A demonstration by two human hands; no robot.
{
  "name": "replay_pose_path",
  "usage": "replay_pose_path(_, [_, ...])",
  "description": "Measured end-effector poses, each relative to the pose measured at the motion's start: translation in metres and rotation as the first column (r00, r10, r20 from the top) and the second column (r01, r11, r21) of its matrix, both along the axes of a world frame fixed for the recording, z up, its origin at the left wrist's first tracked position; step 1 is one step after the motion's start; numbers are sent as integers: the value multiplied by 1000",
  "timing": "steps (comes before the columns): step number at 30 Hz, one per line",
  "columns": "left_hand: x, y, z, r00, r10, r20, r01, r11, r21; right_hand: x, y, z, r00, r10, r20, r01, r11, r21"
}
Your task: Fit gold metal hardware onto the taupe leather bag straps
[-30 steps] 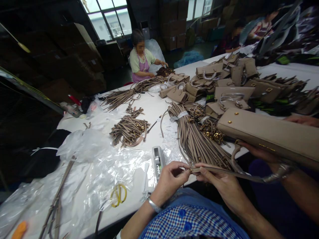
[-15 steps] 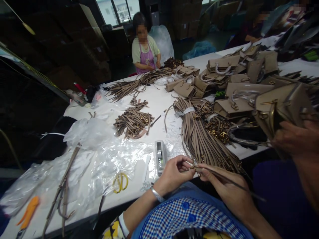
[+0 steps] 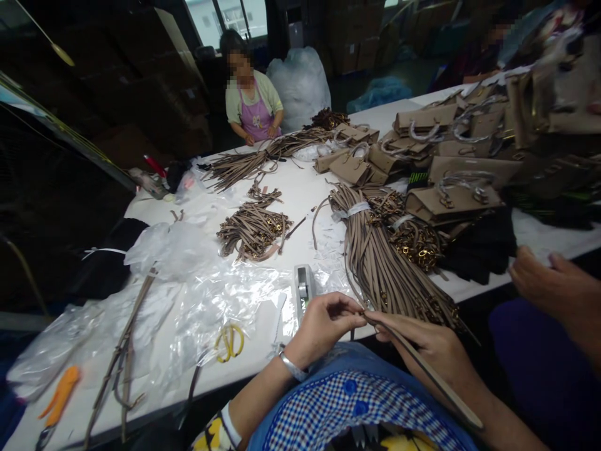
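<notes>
A narrow taupe strap point(image 3: 429, 373) lies along my right hand point(image 3: 429, 347), its free end trailing over the wrist toward the lower right. My right fingers are closed on it. The strap's other end is pinched between thumb and fingertips of my left hand point(image 3: 323, 322), which wears a silver bracelet. The fingertips of both hands almost meet there, and the detail at that end is too small to make out. Just beyond my hands lies a thick bundle of similar straps point(image 3: 375, 257), tied with a pale band. A grey tape dispenser point(image 3: 303, 285) stands behind my left hand.
Yellow-handled scissors point(image 3: 229, 342) and an orange-handled cutter point(image 3: 61, 394) lie left on plastic sheeting point(image 3: 206, 307). A pile of short straps with gold clasps point(image 3: 253, 228) is mid-table. Taupe handbags point(image 3: 451, 200) crowd the right. A co-worker's hand point(image 3: 554, 282) is close at right; another person point(image 3: 253, 103) works opposite.
The strap's free end has swung down across my right wrist, while both hands stay nearly in place. The neighbour's hand no longer holds a handbag. The person opposite has shifted left.
</notes>
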State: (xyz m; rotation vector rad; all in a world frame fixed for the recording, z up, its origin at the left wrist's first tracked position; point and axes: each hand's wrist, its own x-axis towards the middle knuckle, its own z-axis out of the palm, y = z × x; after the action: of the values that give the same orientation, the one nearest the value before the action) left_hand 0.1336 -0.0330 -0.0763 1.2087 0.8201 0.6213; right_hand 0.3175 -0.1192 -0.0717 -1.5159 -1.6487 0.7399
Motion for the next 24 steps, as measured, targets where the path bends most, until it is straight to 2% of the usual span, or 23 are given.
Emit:
replay_pose_path(4, [-3, -2, 4, 992, -42, 120, 52, 995, -83, 2, 5, 3, 992, -90, -89, 86, 995, -53])
replay_pose_path(8, [-3, -3, 6, 991, -78, 108, 94, 984, -150, 1, 8, 4, 985, -125, -121, 122, 992, -33])
replay_pose_path(12, [-2, -3, 5, 990, -85, 110, 106, 975, -193, 3, 10, 8, 990, -21, -139, 24, 999, 27])
replay_pose_path(15, [-2, -3, 6, 991, -113, 66, 122, 980, -157, 11, 12, 16, 968, 47, -248, -61, 997, -49])
replay_pose_path(17, [-2, -3, 7, 990, -132, 42, 138, 977, -163, 18, 15, 19, 900, 74, -429, -144, 981, -132])
replay_pose_path(19, [-3, -2, 6, 988, -147, 52, 154, 969, -191, 27, 18, 19, 788, 95, -608, -249, 953, -173])
replay_pose_path(21, [-4, -2, 5, 985, -157, 76, 170, 960, -220, 35, 22, 18, 694, 96, -713, -323, 927, -190])
replay_pose_path(22, [-5, -2, 4, 983, -161, 86, 177, 957, -231, 38, 25, 18, 679, 92, -728, -340, 919, -200])
replay_pose_path(24, [-6, -4, 3, 982, -162, 94, 180, 954, -240, 44, 29, 20, 723, 101, -684, -350, 907, -235])
